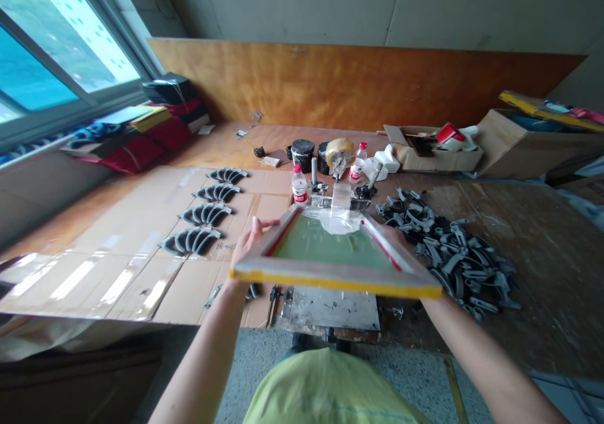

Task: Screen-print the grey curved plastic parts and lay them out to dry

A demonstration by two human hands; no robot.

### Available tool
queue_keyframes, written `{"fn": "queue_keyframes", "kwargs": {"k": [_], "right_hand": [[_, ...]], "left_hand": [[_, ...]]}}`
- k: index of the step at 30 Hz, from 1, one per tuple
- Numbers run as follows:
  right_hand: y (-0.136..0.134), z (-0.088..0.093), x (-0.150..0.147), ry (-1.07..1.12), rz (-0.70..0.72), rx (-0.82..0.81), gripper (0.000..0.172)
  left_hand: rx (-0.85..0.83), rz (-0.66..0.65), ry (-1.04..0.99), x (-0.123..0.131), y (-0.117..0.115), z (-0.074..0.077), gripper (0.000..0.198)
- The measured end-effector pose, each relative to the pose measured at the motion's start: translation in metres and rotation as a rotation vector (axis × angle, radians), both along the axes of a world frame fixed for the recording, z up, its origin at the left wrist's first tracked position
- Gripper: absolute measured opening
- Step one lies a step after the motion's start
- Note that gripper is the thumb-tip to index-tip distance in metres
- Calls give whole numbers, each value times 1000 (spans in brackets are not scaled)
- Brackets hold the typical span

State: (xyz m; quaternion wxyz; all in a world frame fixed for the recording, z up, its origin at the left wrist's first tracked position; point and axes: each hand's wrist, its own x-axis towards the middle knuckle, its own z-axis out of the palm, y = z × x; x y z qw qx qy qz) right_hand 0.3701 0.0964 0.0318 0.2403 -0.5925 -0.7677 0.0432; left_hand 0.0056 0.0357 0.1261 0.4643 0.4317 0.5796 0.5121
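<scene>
A wooden-framed printing screen (330, 276) with green mesh and a yellow front edge is raised above a metal plate (335, 307). My left hand (250, 238) grips the frame's left side, thumb on top. My right hand is almost wholly hidden behind the frame's right side; only its forearm (472, 355) shows. The frame's far end sits at a clamp (340, 197) on the bench.
Rows of curved dark plastic parts (206, 213) lie on cardboard to the left. A heap of dark parts (448, 251) lies to the right. Bottles (299, 186), ink tins (302, 153), a tape roll (340, 150) and open boxes (434, 150) stand behind.
</scene>
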Motion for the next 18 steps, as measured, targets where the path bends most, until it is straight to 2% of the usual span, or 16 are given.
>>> {"fn": "queue_keyframes", "kwargs": {"k": [1, 3, 6, 7, 10, 13, 18], "right_hand": [[8, 8, 5, 21, -41, 25, 37], [25, 22, -3, 57, -25, 77, 37], [46, 36, -43, 17, 121, 87, 60], [50, 38, -58, -35, 159, 46, 60], [56, 40, -87, -206, 181, -151, 36], [53, 39, -89, -324, 154, -276, 15], [41, 29, -76, -371, 47, -204, 15]], "left_hand": [[-80, -27, 14, -3, -12, -13, 66], [-214, -84, 31, -6, -30, -41, 72], [-290, -111, 29, -4, -42, -84, 88], [-300, -113, 46, -3, -43, -97, 90], [-300, -109, 89, -1, -42, -126, 87], [-318, -118, 43, -2, -41, -136, 82], [-356, -116, -8, -1, -43, -130, 78]]}}
